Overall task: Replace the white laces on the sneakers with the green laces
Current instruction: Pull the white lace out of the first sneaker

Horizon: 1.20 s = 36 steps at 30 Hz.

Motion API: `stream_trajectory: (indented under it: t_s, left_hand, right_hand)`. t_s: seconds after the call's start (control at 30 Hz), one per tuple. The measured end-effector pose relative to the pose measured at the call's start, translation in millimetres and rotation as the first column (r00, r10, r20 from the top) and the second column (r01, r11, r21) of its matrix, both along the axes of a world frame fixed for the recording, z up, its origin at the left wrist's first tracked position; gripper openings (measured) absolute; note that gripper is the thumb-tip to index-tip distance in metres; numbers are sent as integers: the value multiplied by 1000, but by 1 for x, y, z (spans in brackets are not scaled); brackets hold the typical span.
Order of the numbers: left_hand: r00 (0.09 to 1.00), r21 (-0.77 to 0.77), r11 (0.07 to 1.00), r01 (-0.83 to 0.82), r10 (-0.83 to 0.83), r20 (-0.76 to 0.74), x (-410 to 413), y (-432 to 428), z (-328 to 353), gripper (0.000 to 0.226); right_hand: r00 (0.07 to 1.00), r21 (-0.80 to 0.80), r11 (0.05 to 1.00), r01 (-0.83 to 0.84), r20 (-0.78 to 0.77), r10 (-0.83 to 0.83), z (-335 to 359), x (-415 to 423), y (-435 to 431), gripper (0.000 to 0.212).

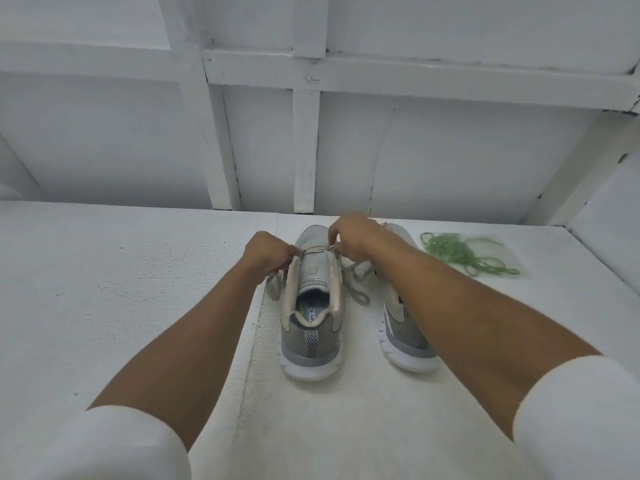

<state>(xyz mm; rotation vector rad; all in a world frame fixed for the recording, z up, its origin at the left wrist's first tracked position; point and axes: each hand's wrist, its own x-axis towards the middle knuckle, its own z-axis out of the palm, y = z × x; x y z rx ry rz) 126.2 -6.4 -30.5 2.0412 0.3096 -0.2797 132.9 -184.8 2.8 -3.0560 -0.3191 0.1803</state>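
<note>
There are two sneakers (pixel 313 341) and two hands (pixel 266 254). There is one loose white lace (pixel 363 300) and one bunch of green laces (pixel 460 252).

Legible text: 1 item only.

Item 1: insole (pixel 309 315) of centre sneaker (pixel 310 344), seen thru the shoe opening. Dark caps on pale blue, letters "ORY FO" readable. Start and end of the wording are cut off by collar and tongue (pixel 313 271), so full wording not confirmed.

Item 2: same insole, small yellow-green patch (pixel 302 309) beside the letters. Print too small, illegible.

Item 3: tongue, faint square-ish mark approx. centre. Poss. a letter, cannot be read.

Item 4: heel tab (pixel 311 342), chevron pattern only.

Item 5: second sneaker (pixel 407 341), mostly behind forearm (pixel 450 306). Markings not discernible.
</note>
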Motion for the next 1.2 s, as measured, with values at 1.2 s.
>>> stream_trajectory:
  t_s: [1.2]
  left_hand:
    - [998,-93,994,-58,58,-2,3,1,-10,27]
  right_hand:
    - [990,-43,999,-1,141,7,30,12,-12,61]
